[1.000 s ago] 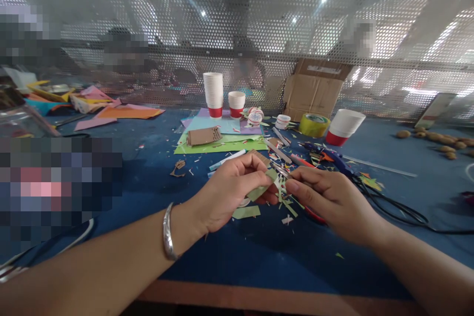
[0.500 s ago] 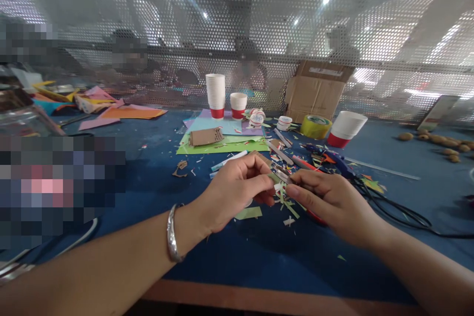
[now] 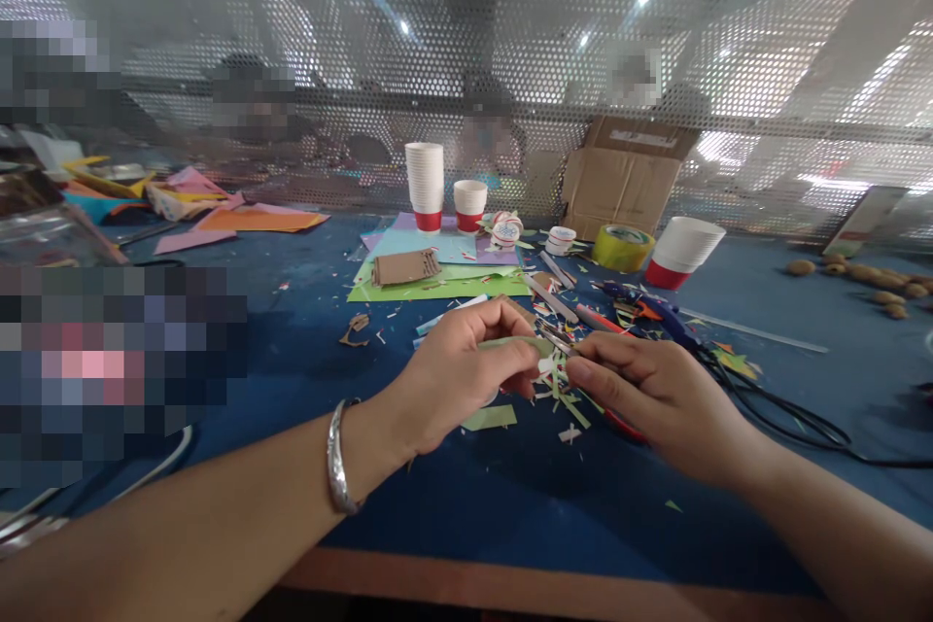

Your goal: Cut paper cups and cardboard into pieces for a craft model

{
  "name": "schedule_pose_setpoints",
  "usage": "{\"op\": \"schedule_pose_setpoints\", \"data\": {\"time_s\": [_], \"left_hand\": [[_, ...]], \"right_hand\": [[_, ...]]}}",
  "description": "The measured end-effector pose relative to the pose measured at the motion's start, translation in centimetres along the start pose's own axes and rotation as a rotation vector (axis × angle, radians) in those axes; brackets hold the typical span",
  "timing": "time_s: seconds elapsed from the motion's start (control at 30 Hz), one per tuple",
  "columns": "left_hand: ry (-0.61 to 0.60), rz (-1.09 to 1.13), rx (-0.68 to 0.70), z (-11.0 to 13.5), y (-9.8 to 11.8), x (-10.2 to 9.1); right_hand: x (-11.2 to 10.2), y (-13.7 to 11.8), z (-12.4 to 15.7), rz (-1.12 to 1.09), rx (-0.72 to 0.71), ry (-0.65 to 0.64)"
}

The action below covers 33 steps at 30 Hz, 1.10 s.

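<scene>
While left hand [image 3: 473, 369] pinches green paper [image 3: 540, 346], right hand [image 3: 656, 398] grips slim metal tool [image 3: 560, 341]

Head view: green paper sits in the left-hand pinch, tool tip at its edge, contact unclear. Right hand hides most of the tool. Paper scraps [image 3: 570, 402] lie below, between the hands; green offcut [image 3: 492, 418] just below left hand. Glue gun [image 3: 669, 319] beyond right hand, cardboard pieces [image 3: 406, 268] beyond left.

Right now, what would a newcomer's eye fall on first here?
Probably the left hand, pinching green paper near the centre, and the right hand beside it, holding a metal tool. Beyond them, a tall stack of white-and-red cups stands on coloured sheets, and a yellow tape roll sits farther right.
</scene>
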<state>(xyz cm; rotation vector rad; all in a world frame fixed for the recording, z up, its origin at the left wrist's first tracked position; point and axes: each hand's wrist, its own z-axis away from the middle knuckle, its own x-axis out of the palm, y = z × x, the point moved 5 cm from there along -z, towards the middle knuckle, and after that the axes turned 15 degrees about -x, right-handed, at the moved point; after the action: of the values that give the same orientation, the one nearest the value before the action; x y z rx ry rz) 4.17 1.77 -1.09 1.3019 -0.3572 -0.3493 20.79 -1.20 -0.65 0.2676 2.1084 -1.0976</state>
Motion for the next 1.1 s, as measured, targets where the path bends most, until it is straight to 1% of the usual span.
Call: {"op": "schedule_pose_setpoints", "data": {"time_s": [0.17, 0.23, 0.3, 0.43, 0.47, 0.53, 0.6, 0.63, 0.7, 0.8, 0.87, 0.93, 1.0, 1.03, 1.07, 1.1], "left_hand": [[-0.032, 0.014, -0.042, 0.0, -0.3, 0.0], [-0.003, -0.024, -0.028, 0.0, -0.1, -0.3], [0.060, -0.078, 0.037, 0.0, 0.4, -1.0], [0.207, -0.186, 0.218, 0.1, 2.0, -2.8], [0.221, -0.193, 0.242, 0.1, 2.2, -3.3], [0.241, -0.190, 0.256, -0.1, 2.4, -4.0], [0.215, -0.215, 0.224, -0.2, 2.3, -4.3], [0.183, -0.246, 0.192, -0.3, 2.1, -4.2], [0.100, -0.337, 0.123, -0.2, 1.8, -3.7], [-0.004, -0.489, 0.051, 0.3, 1.2, -2.6], [-0.051, -0.593, 0.014, 0.7, 0.8, -1.8], [-0.089, -0.639, -0.081, 1.0, 0.0, -1.1], [-0.145, -0.648, -0.226, 1.2, -1.0, -0.4], [-0.176, -0.685, -0.266, 1.3, -1.3, -0.1], [-0.173, -0.748, -0.253, 1.4, -1.3, 0.1], [-0.156, -0.823, -0.213, 1.4, -1.1, 0.1]], "right_hand": [[-0.8, 0.5, 0.0, 0.078, 0.011, 0.068], [-1.0, 0.7, 0.0, 0.141, 0.010, 0.072], [-1.1, 0.9, 0.0, 0.212, 0.015, 0.056], [-0.3, 1.2, 0.1, 0.268, 0.047, -0.047], [0.0, 1.1, 0.1, 0.271, 0.045, -0.092], [0.9, 0.9, 0.1, 0.290, 0.032, -0.221], [1.7, 0.7, 0.2, 0.338, 0.025, -0.353], [2.0, 0.6, 0.3, 0.366, 0.023, -0.398], [2.1, 0.6, 0.3, 0.420, 0.017, -0.437], [1.7, 0.8, 0.5, 0.489, 0.013, -0.431], [1.3, 1.2, 0.6, 0.530, 0.039, -0.424], [1.0, 1.5, 0.7, 0.555, 0.063, -0.415], [1.0, 1.6, 0.7, 0.552, 0.062, -0.408], [1.0, 1.6, 0.7, 0.549, 0.056, -0.404], [1.0, 1.5, 0.6, 0.548, 0.050, -0.396], [1.0, 1.5, 0.6, 0.549, 0.044, -0.391]]}}
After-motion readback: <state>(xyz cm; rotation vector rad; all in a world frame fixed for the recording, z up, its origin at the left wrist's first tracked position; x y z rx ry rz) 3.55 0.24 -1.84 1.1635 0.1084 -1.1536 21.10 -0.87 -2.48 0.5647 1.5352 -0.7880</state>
